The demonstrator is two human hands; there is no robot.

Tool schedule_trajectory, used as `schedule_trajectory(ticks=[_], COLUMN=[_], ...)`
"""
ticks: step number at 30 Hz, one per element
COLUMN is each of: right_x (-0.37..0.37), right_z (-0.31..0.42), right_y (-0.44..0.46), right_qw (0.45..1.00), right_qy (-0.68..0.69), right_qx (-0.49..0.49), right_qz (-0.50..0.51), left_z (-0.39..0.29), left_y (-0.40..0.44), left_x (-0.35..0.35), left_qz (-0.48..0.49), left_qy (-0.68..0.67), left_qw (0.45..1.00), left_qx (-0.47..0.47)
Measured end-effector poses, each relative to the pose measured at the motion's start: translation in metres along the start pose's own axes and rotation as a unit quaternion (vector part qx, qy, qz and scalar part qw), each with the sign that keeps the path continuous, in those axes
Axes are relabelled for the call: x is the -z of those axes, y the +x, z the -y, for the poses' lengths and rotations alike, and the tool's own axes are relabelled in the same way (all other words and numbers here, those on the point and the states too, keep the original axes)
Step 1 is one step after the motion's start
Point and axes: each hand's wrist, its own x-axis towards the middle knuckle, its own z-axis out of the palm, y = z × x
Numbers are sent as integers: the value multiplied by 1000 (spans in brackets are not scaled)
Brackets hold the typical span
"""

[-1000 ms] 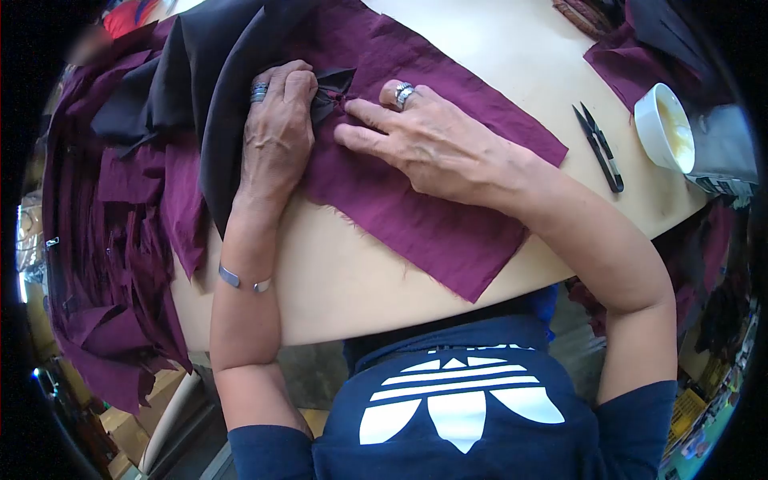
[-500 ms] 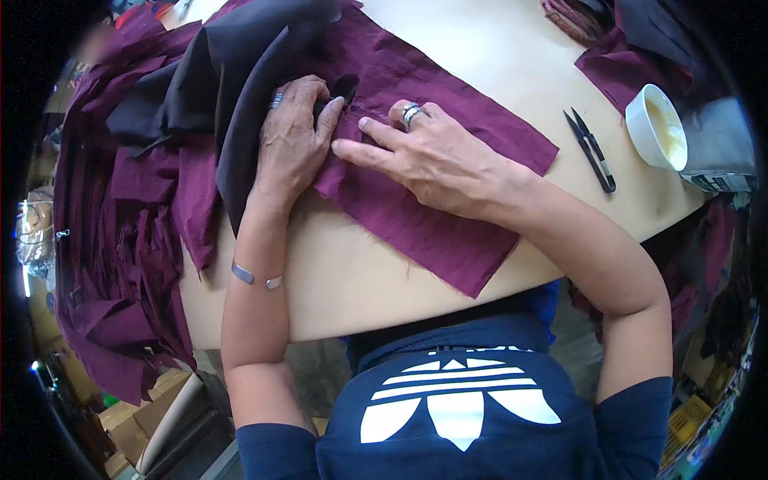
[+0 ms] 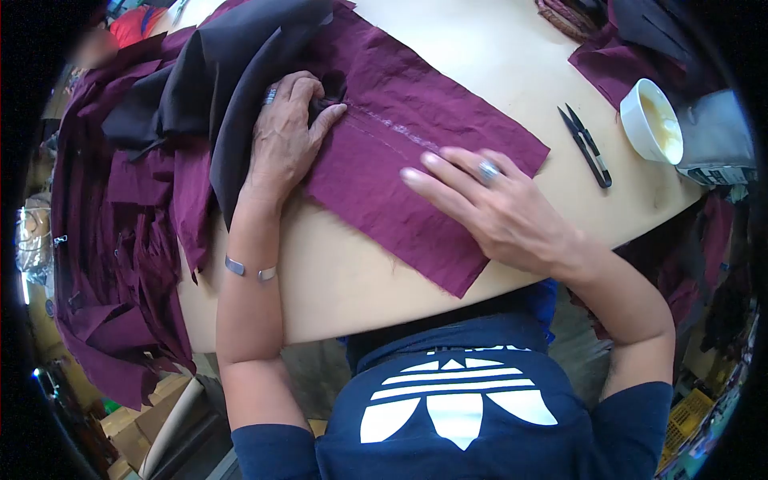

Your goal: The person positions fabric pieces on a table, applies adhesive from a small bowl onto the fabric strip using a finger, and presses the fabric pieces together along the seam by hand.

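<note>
Maroon cloth (image 3: 400, 200) lies flat on the table, with a whitish streak running across it toward my right hand. My left hand (image 3: 288, 136) is closed on the bunched dark cloth at the maroon cloth's upper left, its thumb resting on the maroon. Larger folds of dark cloth (image 3: 200, 80) lie beside and above that hand. Over the right part of the maroon cloth, my right hand (image 3: 496, 208) has its fingers stretched out and holds nothing; it is slightly blurred.
Black thread snips (image 3: 586, 146) lie right of the cloth, near a white bowl (image 3: 640, 124) of pale paste. More maroon cloth (image 3: 120, 240) hangs over the left table edge. Dark and maroon cloth (image 3: 600, 64) lies top right. Part of a person in red is at top left.
My right hand has moved right and down along the maroon cloth, away from my left hand, uncovering the whitish streak. My left hand has stayed at the bunched dark cloth.
</note>
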Motion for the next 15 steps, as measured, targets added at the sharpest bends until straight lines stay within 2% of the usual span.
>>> schedule_trajectory(ticks=[2,5,8,11,15], right_x=[12,23,24,19,14], right_z=[5,13,7,0,-12], right_y=[-28,-55,-62,-53,-38], right_qw=[1000,999,1000,998,995], right_qy=[-10,-9,-23,-42,-63], right_qx=[-6,-18,3,36,80], right_qz=[12,24,-5,-36,-13], left_z=[1,0,-5,-5,-11], left_y=[0,-5,0,-5,-15], left_x=[-1,-7,-7,-11,0], left_qz=[17,-75,-89,-65,-5], left_qy=[-6,-32,0,-15,-43], left_qw=[1000,994,981,989,995], left_qx=[11,-76,-173,-132,-85])
